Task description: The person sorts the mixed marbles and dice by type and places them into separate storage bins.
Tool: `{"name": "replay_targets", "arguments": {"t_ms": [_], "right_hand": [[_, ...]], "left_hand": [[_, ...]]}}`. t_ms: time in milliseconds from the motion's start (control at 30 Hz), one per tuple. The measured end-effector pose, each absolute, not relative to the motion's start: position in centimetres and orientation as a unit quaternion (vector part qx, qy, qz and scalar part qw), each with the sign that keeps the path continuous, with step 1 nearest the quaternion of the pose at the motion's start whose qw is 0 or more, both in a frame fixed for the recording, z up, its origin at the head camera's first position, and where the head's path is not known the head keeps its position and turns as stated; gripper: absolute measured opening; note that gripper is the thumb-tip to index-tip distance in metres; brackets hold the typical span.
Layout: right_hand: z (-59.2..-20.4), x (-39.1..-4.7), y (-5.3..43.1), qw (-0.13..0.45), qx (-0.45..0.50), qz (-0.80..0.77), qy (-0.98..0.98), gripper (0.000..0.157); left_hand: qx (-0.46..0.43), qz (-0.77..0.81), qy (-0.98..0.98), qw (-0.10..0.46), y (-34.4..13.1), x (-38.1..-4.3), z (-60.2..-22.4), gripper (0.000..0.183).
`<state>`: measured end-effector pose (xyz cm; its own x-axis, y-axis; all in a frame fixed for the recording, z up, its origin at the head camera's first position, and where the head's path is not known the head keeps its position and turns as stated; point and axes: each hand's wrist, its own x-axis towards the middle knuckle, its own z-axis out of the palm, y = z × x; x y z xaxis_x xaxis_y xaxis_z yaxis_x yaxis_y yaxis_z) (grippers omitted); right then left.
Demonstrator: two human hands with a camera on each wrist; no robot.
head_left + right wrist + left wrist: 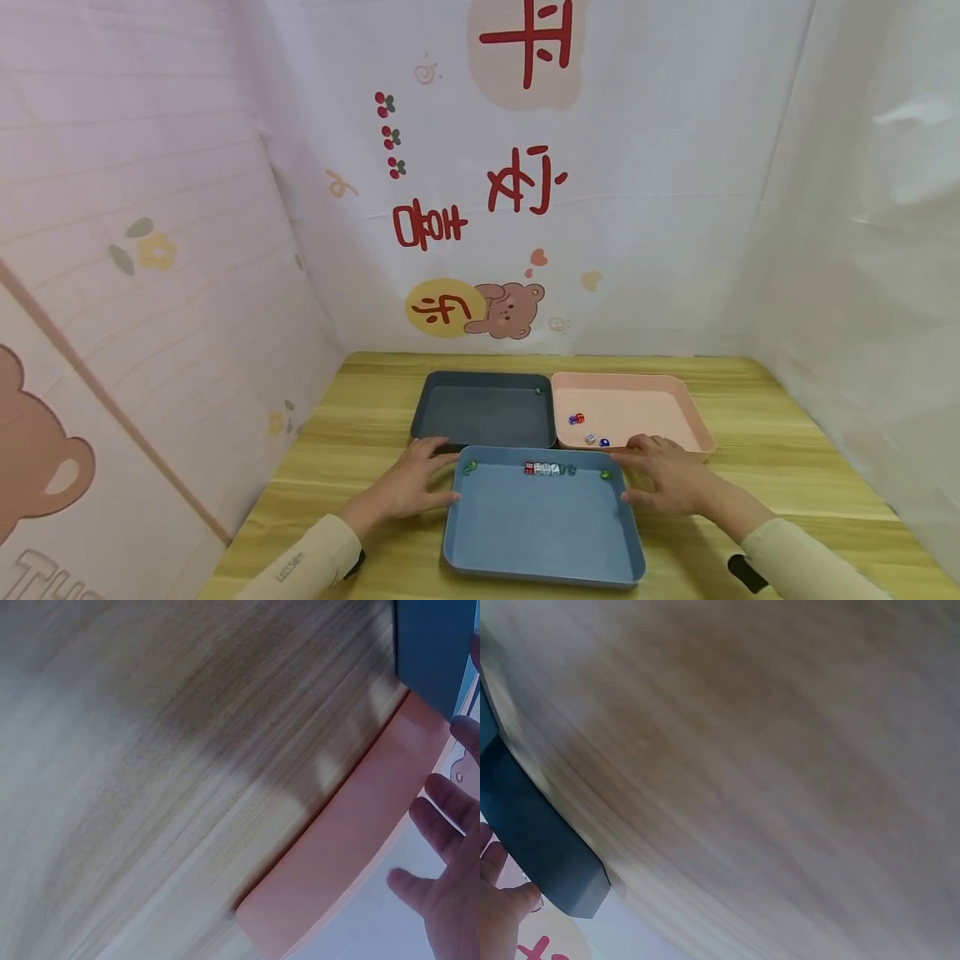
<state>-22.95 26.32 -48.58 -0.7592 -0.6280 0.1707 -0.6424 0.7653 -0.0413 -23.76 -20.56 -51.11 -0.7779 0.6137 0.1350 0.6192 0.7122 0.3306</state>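
A blue tray point(543, 533) lies nearest the person. Along its far side sit a red die point(529, 468), several white dice point(546, 469) and small green pieces point(567, 470), with more green bits in both far corners. My left hand point(411, 482) is at the tray's left side, its thumb and forefinger spread along the wall near the far corner. On the opposite side, my right hand point(663, 475) has its fingertips at the far right corner and its thumb by the right wall. Both hands have their fingers extended, not curled round anything. The right wrist view shows the spread fingers point(439, 825).
Behind the blue tray stand a dark grey tray point(480, 429) with a small green piece point(538, 390) and a pink tray point(637, 408). The pink one contains red and blue dice point(576, 418), a white die point(590, 438) and another blue die point(604, 442). Printed cloth surrounds the wooden table point(780, 433).
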Motion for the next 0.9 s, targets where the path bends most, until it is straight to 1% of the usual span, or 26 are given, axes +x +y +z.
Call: {"name": "replay_targets", "arguments": {"t_ms": [133,300,367,567,900], "right_hand": [[-48.7,-22.8,26.5,0.101,0.331,0.053,-0.937,0.059],[-49.4,-23.5,25.9,0.138,0.320,0.113,-0.930,0.046],[-49.8,-23.9,25.4,0.144,0.314,0.146,-0.927,0.042],[-50.2,-24.7,23.1,0.126,0.284,0.227,-0.923,0.041],[-49.9,-25.0,21.0,0.092,0.256,0.238,-0.933,0.032]], "left_hand": [[-0.345,-0.173,-0.922,0.015,-20.4,-23.7,-51.1,0.071],[-0.346,-0.171,-0.923,0.017,-20.5,-23.6,-51.1,0.073],[-0.345,-0.167,-0.923,0.017,-20.5,-23.7,-51.1,0.073],[-0.341,-0.168,-0.925,0.006,-20.6,-23.8,-50.8,0.073],[-0.344,-0.159,-0.925,0.000,-20.7,-23.9,-51.0,0.073]]}}
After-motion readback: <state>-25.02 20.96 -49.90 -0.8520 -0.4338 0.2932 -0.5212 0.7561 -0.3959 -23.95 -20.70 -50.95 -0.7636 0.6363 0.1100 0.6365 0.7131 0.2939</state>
